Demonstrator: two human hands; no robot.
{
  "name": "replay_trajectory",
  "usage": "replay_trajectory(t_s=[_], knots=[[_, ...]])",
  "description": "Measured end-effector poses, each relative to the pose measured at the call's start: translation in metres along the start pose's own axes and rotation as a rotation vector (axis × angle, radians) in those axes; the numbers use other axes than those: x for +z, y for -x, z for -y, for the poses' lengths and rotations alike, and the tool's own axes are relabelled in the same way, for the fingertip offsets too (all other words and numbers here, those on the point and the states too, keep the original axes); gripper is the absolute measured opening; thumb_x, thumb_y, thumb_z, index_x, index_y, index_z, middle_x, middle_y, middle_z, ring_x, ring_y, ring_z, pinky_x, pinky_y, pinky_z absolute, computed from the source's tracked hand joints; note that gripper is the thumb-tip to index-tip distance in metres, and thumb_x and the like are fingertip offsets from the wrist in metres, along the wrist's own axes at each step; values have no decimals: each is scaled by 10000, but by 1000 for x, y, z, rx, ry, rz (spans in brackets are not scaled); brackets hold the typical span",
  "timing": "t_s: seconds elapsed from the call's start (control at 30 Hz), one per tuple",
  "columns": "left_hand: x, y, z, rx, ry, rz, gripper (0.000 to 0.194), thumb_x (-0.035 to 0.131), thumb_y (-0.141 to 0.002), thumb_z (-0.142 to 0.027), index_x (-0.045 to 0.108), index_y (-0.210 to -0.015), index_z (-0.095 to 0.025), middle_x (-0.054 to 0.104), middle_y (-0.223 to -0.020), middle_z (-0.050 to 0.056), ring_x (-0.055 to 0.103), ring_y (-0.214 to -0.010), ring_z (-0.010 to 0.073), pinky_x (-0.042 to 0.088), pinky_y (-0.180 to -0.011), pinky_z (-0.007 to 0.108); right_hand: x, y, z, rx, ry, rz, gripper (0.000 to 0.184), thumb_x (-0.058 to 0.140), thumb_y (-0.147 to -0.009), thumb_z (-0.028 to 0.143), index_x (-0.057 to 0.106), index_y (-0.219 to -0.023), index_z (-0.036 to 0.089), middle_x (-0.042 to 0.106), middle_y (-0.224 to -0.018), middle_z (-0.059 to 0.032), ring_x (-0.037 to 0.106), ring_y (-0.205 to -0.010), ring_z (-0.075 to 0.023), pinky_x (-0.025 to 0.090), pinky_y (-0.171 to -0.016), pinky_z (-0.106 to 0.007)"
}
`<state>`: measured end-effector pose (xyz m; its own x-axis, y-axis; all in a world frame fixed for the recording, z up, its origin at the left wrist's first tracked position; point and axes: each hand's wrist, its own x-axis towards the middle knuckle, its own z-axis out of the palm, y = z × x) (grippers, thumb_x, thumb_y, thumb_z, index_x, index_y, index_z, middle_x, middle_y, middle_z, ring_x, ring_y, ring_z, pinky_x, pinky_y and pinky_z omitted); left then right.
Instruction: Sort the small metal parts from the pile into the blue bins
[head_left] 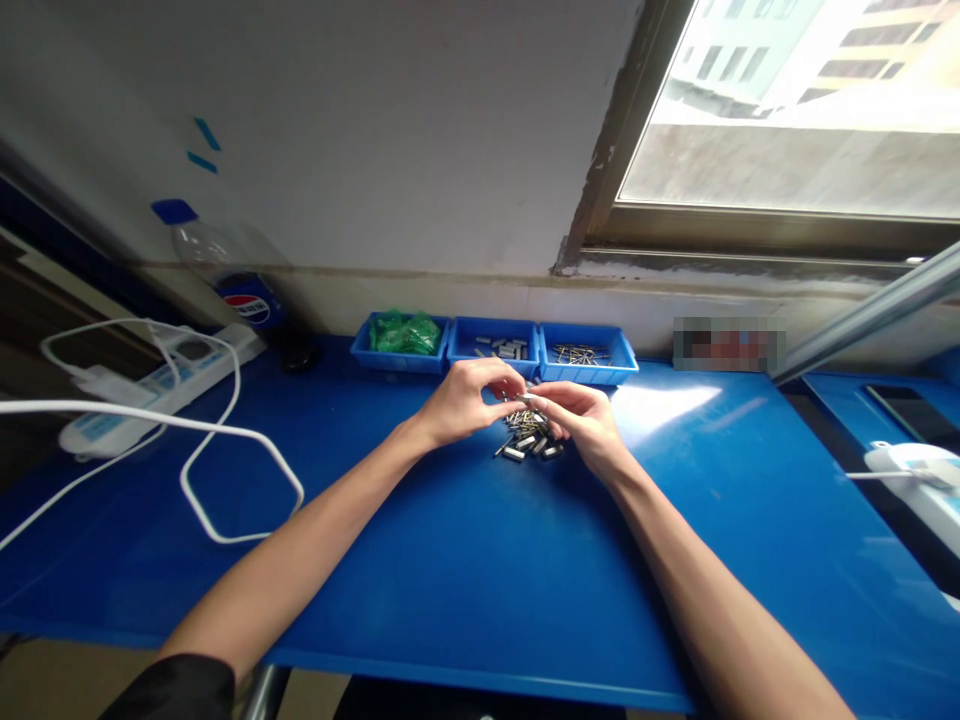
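My left hand (476,402) is bent over a heap of small metal parts (525,440), thumb and fingers brought together in a pinch; what lies in them is too small to make out. My right hand (583,415) meets it from the other side and pinches a small silver metal piece (529,398). The fingertips of both hands nearly touch. Below them, the heap on the blue table mixes short silver and dark blocks with thin brassy pins. Parts of it are hidden by the fingers.
Behind the hands stand three blue bins: one with a green plastic bag (405,332), one with silver blocks (510,349), one with thin pins (581,355). A cola bottle (251,300), power strip (150,400) and white cable (277,455) are left. Another power strip (919,480) is right.
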<state>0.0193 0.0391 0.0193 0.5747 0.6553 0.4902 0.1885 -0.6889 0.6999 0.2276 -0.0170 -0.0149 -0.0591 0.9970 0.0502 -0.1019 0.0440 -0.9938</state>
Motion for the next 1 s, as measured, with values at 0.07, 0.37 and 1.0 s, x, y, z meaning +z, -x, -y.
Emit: replay_trajectory(t_s=[0.07, 0.37, 1.0], knots=[[2, 0, 0, -27, 62, -9, 73, 808, -853, -207, 777, -904, -163, 753, -919, 48, 712, -776, 139, 592, -738, 250, -1, -1, -1, -9, 10, 10, 292, 881, -791, 446, 841, -988, 234, 788, -828, -26, 521, -532, -103, 394, -487, -261], [0, 0, 12, -244, 147, -116, 174, 815, -832, -291, 816, -933, -150, 785, -1011, 92, 772, -839, 186, 659, -807, 299, -11, -7, -11, -47, 6, -123, 296, 865, -798, 484, 820, -936, 226, 777, -795, -27, 487, -493, -99, 381, -465, -263], [4, 7, -7, 88, -222, 629, 62, 824, -843, -219, 786, -885, -195, 722, -982, 58, 689, -892, 189, 529, -792, 273, -20, -12, -16, -75, 4, -256, 252, 880, -769, 436, 809, -899, 233, 793, -846, -24, 464, -485, -92, 361, -464, -259]])
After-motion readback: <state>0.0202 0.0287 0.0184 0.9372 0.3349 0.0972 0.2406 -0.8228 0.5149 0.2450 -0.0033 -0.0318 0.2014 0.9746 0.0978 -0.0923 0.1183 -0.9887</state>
